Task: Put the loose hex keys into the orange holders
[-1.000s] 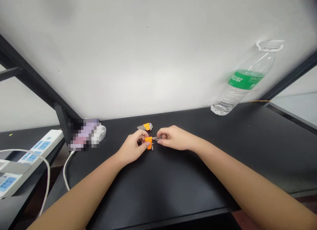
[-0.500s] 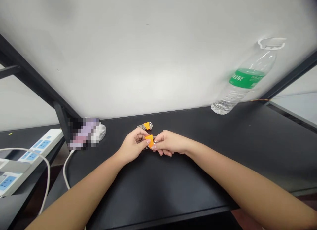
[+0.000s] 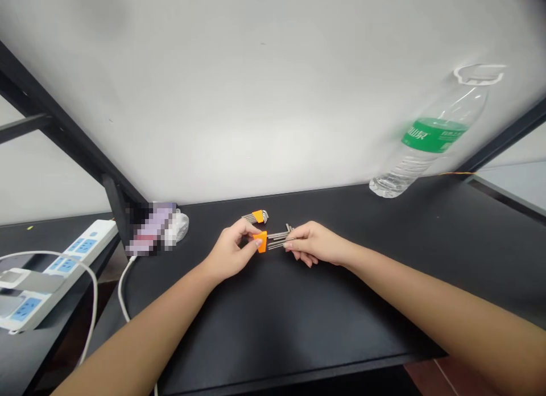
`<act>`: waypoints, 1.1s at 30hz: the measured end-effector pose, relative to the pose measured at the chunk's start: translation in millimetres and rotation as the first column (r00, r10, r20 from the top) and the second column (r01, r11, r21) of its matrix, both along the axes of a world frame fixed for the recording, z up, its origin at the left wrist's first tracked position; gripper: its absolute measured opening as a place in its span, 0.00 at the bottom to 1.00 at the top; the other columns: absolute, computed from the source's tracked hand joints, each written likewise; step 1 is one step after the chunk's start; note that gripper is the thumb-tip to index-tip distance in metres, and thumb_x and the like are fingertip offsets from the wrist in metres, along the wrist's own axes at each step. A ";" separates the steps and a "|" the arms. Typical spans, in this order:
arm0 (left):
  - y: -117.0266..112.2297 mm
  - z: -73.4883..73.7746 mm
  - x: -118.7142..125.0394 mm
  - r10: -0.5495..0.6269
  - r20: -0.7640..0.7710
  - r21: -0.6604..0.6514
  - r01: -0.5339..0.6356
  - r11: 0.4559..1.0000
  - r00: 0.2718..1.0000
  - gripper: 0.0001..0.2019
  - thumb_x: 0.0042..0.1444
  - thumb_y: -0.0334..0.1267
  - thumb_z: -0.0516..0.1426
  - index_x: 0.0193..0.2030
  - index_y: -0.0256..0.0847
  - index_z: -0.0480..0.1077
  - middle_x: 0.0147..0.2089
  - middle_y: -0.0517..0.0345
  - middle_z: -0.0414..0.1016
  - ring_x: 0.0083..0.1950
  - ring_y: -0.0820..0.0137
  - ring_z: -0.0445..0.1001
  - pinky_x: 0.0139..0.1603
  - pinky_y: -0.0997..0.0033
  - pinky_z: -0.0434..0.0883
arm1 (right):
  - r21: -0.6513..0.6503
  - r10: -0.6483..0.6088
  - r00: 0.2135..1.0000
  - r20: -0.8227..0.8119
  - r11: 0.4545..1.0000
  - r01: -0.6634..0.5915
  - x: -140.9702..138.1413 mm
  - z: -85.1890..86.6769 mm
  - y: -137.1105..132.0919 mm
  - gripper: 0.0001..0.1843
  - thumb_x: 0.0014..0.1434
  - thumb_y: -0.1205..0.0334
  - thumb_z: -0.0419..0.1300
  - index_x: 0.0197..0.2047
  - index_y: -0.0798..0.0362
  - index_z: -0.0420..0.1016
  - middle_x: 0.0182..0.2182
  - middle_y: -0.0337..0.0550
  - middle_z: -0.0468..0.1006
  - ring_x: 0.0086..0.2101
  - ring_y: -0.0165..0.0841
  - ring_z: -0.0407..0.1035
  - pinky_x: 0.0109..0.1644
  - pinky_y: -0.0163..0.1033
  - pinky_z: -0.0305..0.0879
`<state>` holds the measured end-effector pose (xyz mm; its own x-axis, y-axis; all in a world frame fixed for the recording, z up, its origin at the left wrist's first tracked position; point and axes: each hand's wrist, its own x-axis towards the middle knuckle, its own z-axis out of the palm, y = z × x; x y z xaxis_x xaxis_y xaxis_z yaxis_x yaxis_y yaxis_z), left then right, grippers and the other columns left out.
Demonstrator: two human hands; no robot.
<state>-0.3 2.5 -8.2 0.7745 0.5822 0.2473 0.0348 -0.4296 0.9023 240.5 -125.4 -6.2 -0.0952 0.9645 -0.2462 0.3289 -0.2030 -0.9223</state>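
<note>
My left hand (image 3: 234,249) pinches an orange hex key holder (image 3: 261,242) between thumb and fingers, just above the black desk. Out of its right side stick metal hex keys (image 3: 279,235), reaching toward my right hand (image 3: 310,243). That hand is closed on the right ends of several hex keys; the lower ones show their tips free, a little apart from the holder. My fingers hide the bent ends in part. Behind my left hand lies a second orange holder (image 3: 258,216) filled with hex keys, untouched.
A large clear bottle (image 3: 435,135) with a green label stands by the wall at the right. To the left are a crumpled plastic bag (image 3: 181,226), a pixelated item, a white power strip (image 3: 87,242) and a white cable (image 3: 121,293). A black frame post (image 3: 81,140) rises there.
My right hand has moved right, away from the orange holder, drawing hex keys with it. Some key tips now show outside the holder. The view has shifted slightly.
</note>
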 end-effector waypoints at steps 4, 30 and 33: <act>7.0 -0.7 -0.5 0.027 -0.073 0.003 -0.027 1.000 0.997 0.09 0.62 0.42 0.62 0.43 0.39 0.70 0.39 0.55 0.76 0.38 0.70 0.76 0.42 0.68 0.73 | 0.315 -0.067 0.935 0.348 0.948 -0.049 16.7 -12.6 -8.7 0.19 0.69 0.48 0.57 0.43 0.52 0.84 0.31 0.43 0.77 0.28 0.31 0.69 0.35 0.36 0.65; 5.5 4.5 4.8 0.012 -0.369 0.118 0.034 0.992 0.929 0.08 0.62 0.44 0.59 0.42 0.42 0.71 0.32 0.62 0.75 0.30 0.74 0.69 0.31 0.74 0.65 | 0.299 0.024 0.645 0.764 0.872 -0.387 34.7 -5.2 -25.9 0.28 0.66 0.68 0.52 0.67 0.43 0.72 0.45 0.46 0.74 0.34 0.32 0.68 0.40 0.37 0.65; 5.6 5.1 4.8 0.008 -0.369 0.120 0.039 0.992 0.929 0.08 0.63 0.43 0.58 0.41 0.42 0.71 0.32 0.62 0.75 0.30 0.73 0.70 0.31 0.73 0.65 | 0.277 0.066 0.686 0.725 0.884 -0.377 35.6 2.3 -30.3 0.36 0.60 0.73 0.53 0.71 0.42 0.67 0.51 0.47 0.73 0.36 0.32 0.70 0.44 0.39 0.68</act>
<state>4.5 8.1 -3.2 0.8333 0.5527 0.0119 0.3468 -0.5393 0.7674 276.1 -155.7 -3.9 -0.2758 0.9603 0.0425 0.8762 0.2694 -0.3995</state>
